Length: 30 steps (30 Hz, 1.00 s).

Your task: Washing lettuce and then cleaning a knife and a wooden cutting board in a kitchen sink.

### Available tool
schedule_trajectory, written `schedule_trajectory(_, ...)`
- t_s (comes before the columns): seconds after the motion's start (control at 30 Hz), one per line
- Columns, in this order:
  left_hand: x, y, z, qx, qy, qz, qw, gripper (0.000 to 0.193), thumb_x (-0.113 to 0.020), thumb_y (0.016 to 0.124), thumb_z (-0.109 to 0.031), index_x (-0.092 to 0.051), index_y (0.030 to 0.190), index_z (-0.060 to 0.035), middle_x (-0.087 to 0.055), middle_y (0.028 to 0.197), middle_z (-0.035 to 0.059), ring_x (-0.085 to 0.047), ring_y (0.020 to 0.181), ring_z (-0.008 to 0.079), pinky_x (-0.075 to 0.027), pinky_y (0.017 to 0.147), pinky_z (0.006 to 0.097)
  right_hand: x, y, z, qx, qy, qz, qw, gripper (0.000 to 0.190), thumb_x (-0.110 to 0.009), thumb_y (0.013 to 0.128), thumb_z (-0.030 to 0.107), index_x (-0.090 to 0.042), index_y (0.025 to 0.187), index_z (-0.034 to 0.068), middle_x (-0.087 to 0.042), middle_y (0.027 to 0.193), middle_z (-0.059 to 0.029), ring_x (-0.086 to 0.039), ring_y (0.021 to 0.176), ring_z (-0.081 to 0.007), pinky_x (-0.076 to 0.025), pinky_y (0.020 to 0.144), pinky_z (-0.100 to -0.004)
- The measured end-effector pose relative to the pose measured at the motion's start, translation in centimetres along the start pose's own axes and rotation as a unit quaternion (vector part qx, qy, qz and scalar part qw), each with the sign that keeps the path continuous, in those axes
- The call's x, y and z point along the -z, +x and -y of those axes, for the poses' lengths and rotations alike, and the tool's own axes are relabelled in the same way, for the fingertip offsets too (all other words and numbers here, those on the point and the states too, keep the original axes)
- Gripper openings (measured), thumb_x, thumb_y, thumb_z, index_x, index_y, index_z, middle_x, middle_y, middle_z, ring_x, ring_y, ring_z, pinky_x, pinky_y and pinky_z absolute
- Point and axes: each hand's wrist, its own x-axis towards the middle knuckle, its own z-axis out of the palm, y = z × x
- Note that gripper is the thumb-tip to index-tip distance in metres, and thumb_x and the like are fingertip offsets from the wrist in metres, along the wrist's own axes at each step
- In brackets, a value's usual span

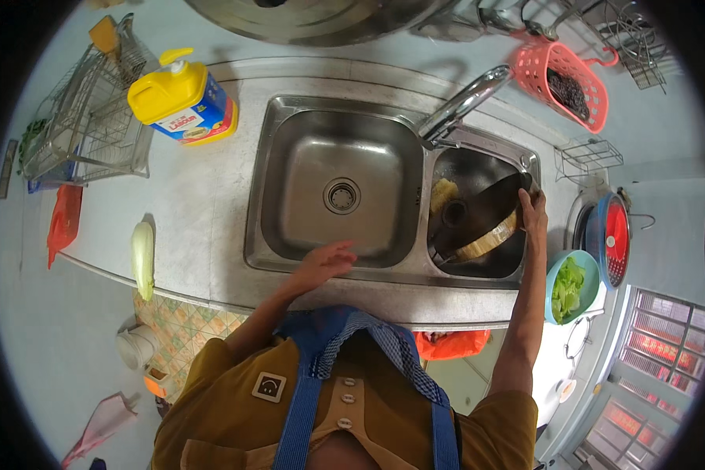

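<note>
My left hand [326, 262] is over the front rim of the large steel sink basin [294, 194], its fingers blurred and holding nothing. At the smaller basin [493, 269], my right hand [533, 210] grips the upper right end of a dark object [484, 202] tilted inside it. A pale, curved band [486, 239] runs along that object's lower side; its exact kind is unclear. A yellow sponge-like piece [444, 194] lies at the basin's left side. Above the divider rises a chrome faucet [467, 103].
On the left counter are a yellow detergent jug [179, 97], a pale green gourd-like vegetable [143, 258] and a wire dish rack [88, 129]. A pink basket [564, 88] hangs at upper right. Leafy greens fill a turquoise bowl [547, 294] beside my right forearm.
</note>
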Motion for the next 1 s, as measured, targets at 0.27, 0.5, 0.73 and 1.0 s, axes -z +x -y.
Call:
schedule_trajectory(0.27, 1.5, -3.0, 1.6, -0.018, -0.011, -0.104, 0.994, 0.049, -0.056, 0.082, -0.013, -0.034, 0.125, -0.0003, -0.054, 0.108, 0.0121, -0.051, 0.100, 0.0165, -0.042, 0.085, 0.0287, -1.2, -4.1, 6.2, 0.249, -0.174, -0.146, 0.942, 0.059, -0.054, 0.081, 0.033, -0.034, 0.127, 0.001, -0.045, 0.118, -0.0251, -0.042, 0.112, -0.0367, -0.033, 0.094, -0.0395)
schedule_trajectory(0.5, -0.4, -4.3, 1.9, -0.078, 0.082, -0.104, 0.988, 0.044, -0.054, 0.084, -0.016, -0.037, 0.122, -0.0020, -0.055, 0.108, 0.0107, -0.053, 0.097, 0.0164, -0.042, 0.084, 0.0288, -6.7, -6.1, 12.5, 0.354, -0.080, -0.001, 0.932, 0.047, -0.053, 0.083, 0.027, -0.044, 0.119, -0.001, -0.046, 0.120, -0.0216, -0.043, 0.113, -0.0322, -0.033, 0.095, -0.0355)
schedule_trajectory(0.73, -1.8, -7.6, 0.6, -0.090, 0.083, -0.164, 0.979, 0.044, -0.053, 0.082, -0.018, -0.038, 0.120, -0.0015, -0.057, 0.104, 0.0084, -0.053, 0.096, 0.0160, -0.041, 0.083, 0.0271, -10.1, -2.3, 11.8, 0.399, -0.111, 0.034, 0.909, 0.045, -0.051, 0.083, 0.024, -0.043, 0.120, -0.001, -0.044, 0.121, -0.0227, -0.042, 0.112, -0.0362, -0.034, 0.092, -0.0386)
schedule_trajectory(1.0, -2.8, -8.8, 1.4, -0.119, -0.001, -0.158, 0.980, 0.040, -0.053, 0.083, -0.019, -0.041, 0.118, -0.0017, -0.057, 0.107, 0.0066, -0.053, 0.096, 0.0161, -0.041, 0.083, 0.0285, -12.6, 0.0, 12.4, 0.349, -0.306, -0.021, 0.886, 0.020, -0.058, 0.076, 0.019, -0.062, 0.081, 0.000, -0.061, 0.076, -0.0190, -0.059, 0.071, -0.0362, -0.046, 0.062, -0.0452)
